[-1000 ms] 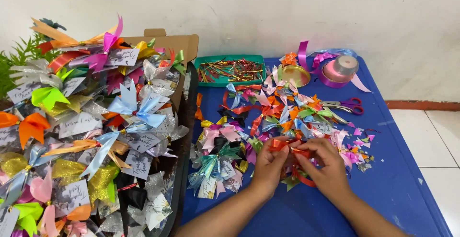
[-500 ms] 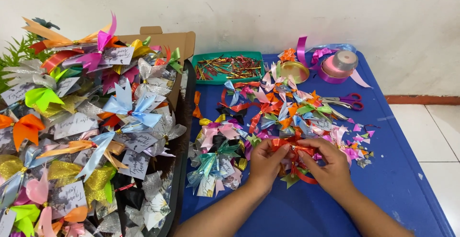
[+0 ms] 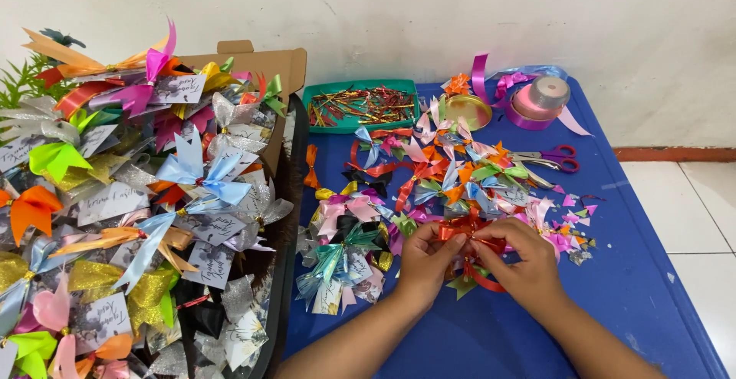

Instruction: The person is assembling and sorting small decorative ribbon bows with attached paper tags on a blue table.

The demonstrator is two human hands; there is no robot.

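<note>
While bows lie heaped above them, the left hand [image 3: 424, 259] and right hand [image 3: 520, 260] pinch a red ribbon bow [image 3: 464, 229] together at lower centre of the frame, over the blue counter [image 3: 652, 287].

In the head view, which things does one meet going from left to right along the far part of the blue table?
Green tray of twist ties → gold round lid → pink ribbon roll → red-handled scissors, slightly nearer.
</note>
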